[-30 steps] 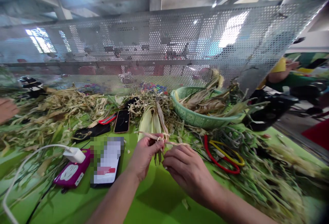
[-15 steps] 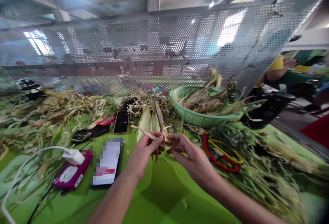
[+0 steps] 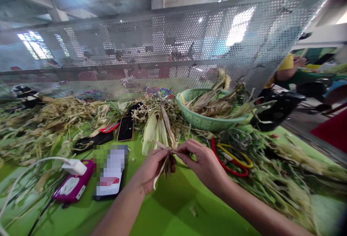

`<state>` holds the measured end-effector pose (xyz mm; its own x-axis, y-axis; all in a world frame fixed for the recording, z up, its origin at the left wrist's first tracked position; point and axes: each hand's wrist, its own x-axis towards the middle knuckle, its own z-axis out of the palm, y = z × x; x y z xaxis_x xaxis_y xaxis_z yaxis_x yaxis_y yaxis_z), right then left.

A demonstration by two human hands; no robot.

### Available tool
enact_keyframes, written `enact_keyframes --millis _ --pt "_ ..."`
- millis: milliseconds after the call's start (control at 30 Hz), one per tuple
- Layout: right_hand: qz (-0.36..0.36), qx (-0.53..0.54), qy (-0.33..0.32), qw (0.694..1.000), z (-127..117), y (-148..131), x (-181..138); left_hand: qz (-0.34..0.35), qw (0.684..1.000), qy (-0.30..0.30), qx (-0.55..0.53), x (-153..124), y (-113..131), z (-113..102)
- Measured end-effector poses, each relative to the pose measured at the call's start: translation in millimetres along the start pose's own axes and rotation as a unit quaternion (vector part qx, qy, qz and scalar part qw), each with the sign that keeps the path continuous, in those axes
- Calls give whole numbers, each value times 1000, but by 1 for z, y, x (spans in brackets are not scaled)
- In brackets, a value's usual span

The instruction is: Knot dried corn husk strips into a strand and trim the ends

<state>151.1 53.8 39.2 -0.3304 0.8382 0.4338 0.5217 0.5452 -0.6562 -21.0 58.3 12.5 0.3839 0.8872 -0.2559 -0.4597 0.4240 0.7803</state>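
Left hand [image 3: 151, 165]: we clench husk strips [image 3: 162, 163], one now dangling.
Right hand [image 3: 203, 160]: fingertips pinch the husk strips' top end.
Change: our hands have closed together, likely tightening the twist.

Bare table [image 3: 173, 207] nearby; husk piles [image 3: 54, 120], basket [image 3: 206, 122] crowd beyond.

We pinch husk strips [image 3: 166, 155] between our left hand [image 3: 151, 167] and right hand [image 3: 202, 161] over the green table [image 3: 168, 210]. A basket [image 3: 206, 123] sits at one o'clock, a phone [image 3: 110, 174] at nine.
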Motion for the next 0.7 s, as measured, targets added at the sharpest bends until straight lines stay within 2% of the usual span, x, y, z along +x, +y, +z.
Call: enact_keyframes --millis 100,267,467,567,700 --pt "-12 -21 -3 1000 0 0 -1 -5 1000 -5 -9 0 -2 1" --pt "-7 -61 -28 998 1 -2 -1 19 998 53 5 1 2 3" --pt "49 -51 -50 996 -5 5 4 42 994 95 35 -1 7 0" --pt "91 -2 -81 993 -8 12 6 60 989 79 110 -2 6 1" --pt "142 153 -108 972 -7 17 7 66 979 20 191 -6 2 6"
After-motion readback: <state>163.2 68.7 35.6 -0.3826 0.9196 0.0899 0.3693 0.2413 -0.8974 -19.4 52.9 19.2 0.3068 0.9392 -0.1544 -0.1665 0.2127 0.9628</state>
